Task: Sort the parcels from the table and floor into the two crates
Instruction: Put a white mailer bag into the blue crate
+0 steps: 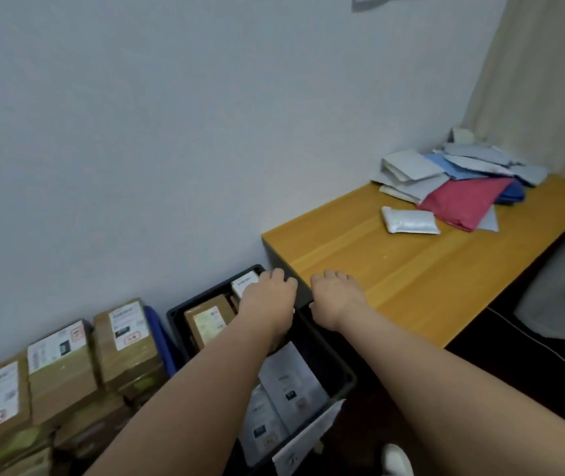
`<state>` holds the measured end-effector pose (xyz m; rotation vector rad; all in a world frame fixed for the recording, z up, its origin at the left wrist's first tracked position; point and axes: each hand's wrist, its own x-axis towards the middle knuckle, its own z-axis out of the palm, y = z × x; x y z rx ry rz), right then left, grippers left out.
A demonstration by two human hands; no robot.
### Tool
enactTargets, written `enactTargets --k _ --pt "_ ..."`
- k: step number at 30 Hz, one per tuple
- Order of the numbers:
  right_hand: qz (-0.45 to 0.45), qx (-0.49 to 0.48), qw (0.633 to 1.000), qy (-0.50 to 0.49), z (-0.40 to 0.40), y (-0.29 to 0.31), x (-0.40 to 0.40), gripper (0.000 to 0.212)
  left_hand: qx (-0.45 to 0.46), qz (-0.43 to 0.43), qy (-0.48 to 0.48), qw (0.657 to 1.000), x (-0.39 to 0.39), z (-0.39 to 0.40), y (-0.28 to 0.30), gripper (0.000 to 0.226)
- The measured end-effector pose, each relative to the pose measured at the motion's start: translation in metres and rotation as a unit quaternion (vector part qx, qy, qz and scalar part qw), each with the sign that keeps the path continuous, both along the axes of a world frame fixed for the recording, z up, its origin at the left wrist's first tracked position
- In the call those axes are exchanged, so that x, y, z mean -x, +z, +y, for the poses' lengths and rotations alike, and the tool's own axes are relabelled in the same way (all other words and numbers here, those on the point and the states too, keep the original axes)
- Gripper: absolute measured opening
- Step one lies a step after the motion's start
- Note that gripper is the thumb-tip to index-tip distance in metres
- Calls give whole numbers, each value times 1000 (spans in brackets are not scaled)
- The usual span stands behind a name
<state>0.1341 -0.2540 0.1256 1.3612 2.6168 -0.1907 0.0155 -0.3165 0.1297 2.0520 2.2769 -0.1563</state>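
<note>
The fingers of the left hand curl downward over the far end of the black crate, above a white-labelled parcel that stands in the crate's far corner; the fingertips are hidden behind the knuckles, so I cannot tell whether they grip it or only hover. The fingers of the right hand are likewise bent down and away from the camera, at the near left corner of the tabletop, and appear to hold nothing, though the view of them is poor. Both forearms reach forward across the crate. Inside the crate, a brown box with a label lies near the far wall, and grey mailer bags lie flat toward the near end. On the floor left of the crate, brown cardboard boxes with white labels are stacked against the wall. At the far right corner of the tabletop lies a pile of soft mailers in grey, blue and red, and a single silver-white padded parcel lies just in front of that pile, apart from it
</note>
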Motion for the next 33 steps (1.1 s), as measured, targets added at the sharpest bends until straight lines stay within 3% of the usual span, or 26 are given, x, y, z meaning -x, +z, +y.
enactTargets --k 8,15,27,33 --pt "17 8 1000 -15 155 -36 -91 36 37 -7 -1 999 -89 167 -28 42" --pt "-18 44 998 -50 306 -59 -182 35 48 -73 6 996 -171 313 -43 44" --pt "-19 81 996 -41 452 -110 -199 49 103 -25 17 994 -195 441 -67 46" --pt "-32 127 991 -37 492 -142 -177 78 146 -30 40 988 -181 469 -85 54"
